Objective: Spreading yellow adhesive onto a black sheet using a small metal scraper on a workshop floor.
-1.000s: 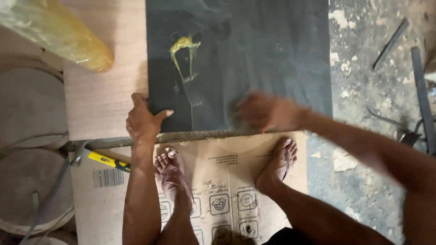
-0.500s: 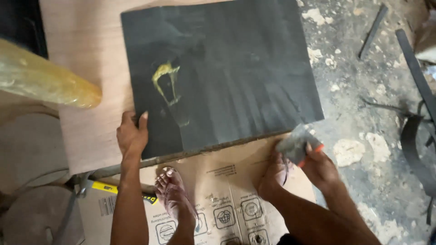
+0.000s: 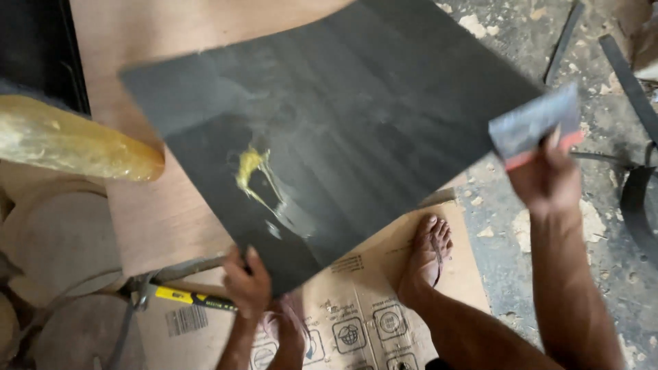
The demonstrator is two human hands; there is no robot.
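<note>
A large dark grey sheet (image 3: 356,130) is tilted up off a plywood board (image 3: 164,212), with a smear of yellow glue (image 3: 250,171) near its lower left. My left hand (image 3: 247,284) grips the sheet's near corner. My right hand (image 3: 545,171) is raised at the right, clear of the sheet, holding a flat grey scraper with a red edge (image 3: 534,127). My bare feet stand on flattened cardboard (image 3: 363,322) below; the right foot (image 3: 425,260) shows, the left is mostly hidden behind my left arm.
A yellowish plastic-wrapped roll (image 3: 68,140) lies at the left edge. A yellow-handled tool (image 3: 185,298) lies by the board's near edge. Round wooden discs (image 3: 55,240) sit at lower left. Dark strips (image 3: 637,185) and rubble lie on the concrete floor at right.
The sheet lay flat on the board; now my left hand has lifted and turned its near corner. My right hand has picked up the scraper and risen to the right.
</note>
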